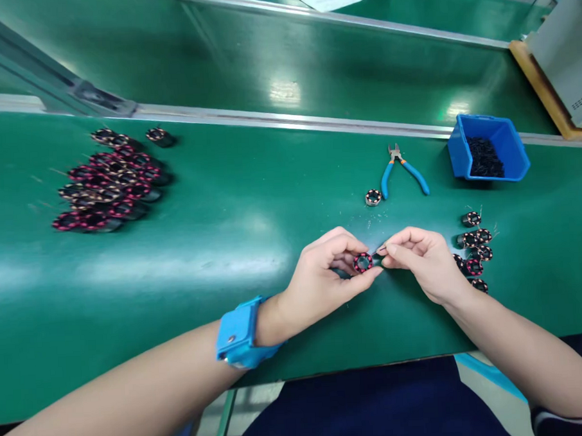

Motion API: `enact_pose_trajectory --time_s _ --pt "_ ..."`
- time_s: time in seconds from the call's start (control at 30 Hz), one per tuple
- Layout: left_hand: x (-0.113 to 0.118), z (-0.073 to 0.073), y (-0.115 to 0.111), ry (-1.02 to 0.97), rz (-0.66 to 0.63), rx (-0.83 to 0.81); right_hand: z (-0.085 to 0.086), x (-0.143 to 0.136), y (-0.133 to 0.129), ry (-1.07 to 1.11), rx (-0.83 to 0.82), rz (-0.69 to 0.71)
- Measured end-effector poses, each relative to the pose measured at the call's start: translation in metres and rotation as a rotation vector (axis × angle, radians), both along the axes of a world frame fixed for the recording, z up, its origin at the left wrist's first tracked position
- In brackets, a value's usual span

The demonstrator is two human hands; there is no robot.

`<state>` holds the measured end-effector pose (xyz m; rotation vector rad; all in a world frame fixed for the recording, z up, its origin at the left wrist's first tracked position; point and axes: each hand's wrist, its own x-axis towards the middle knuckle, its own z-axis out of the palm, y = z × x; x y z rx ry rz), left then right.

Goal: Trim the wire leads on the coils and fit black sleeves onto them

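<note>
My left hand (329, 268), with a blue band (239, 334) on its wrist, holds a small ring-shaped coil part (363, 262) with red and black segments between thumb and fingers. Just right of it, my right hand (421, 257) pinches a small, thin dark piece (381, 249) near the ring's edge. What that piece is cannot be made out clearly. Beyond the hands, a single ring part (373, 197) lies on the green table (212, 183), beside cutting pliers (395, 165) with blue handles and spread grips.
Many similar ring parts (110, 181) are heaped at the left. Several more (475, 237) lie right of my right hand. A blue bin (510, 150) of small black pieces stands at the back right. A metal rail (277, 119) crosses behind.
</note>
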<state>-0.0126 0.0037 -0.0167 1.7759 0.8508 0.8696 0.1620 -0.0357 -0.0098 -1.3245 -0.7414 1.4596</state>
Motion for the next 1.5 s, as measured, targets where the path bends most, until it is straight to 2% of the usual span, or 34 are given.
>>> enact_pose_trajectory --time_s 0.73,1.23,1.5 --pt "-0.0007 -0.0004 -0.0012 0.020 -0.029 0.113 -0.0030 0.0008 -0.0024 -0.069 0.062 0.075" --pt "-0.0014 -0.0025 -0.0003 0.008 -0.046 0.153 -0.0005 0.0024 -0.0031 -0.052 0.034 0.027" --pt "-0.0010 -0.0026 -0.0005 0.012 -0.053 0.165 -0.0017 0.0017 -0.0036 -0.069 0.067 0.062"
